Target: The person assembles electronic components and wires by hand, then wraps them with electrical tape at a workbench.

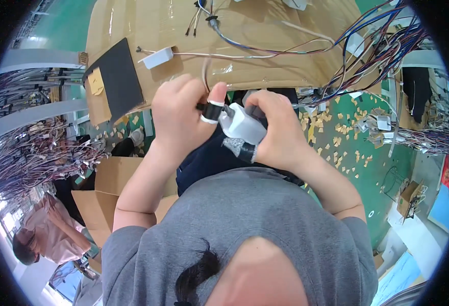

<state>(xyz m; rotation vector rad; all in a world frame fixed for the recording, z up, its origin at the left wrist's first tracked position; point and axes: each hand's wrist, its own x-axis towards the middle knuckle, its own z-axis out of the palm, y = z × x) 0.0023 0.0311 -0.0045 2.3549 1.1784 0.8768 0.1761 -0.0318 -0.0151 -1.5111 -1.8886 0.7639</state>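
My left hand [179, 113] is closed, its fingers curled in, with a thin brownish wire [206, 71] rising out of its grip. Black and white tape wraps the left thumb. In my right hand [281, 128] is a small white plastic piece [245, 125], held between fingers and thumb just in front of my body. Grey material and black tape cover the right thumb. The two hands are close together at the table's near edge, and a small dark part shows between the left thumb and the white piece. Exactly how they join is hidden by the fingers.
The cardboard-covered table [265, 66] carries a black sheet [120, 76], a white tag [158, 58] and a long cable [245, 47]. A thick wire bundle [382, 46] lies at right. Wire racks [35, 137] and a seated person [51, 229] are at left. Cardboard scraps litter the green floor [337, 173].
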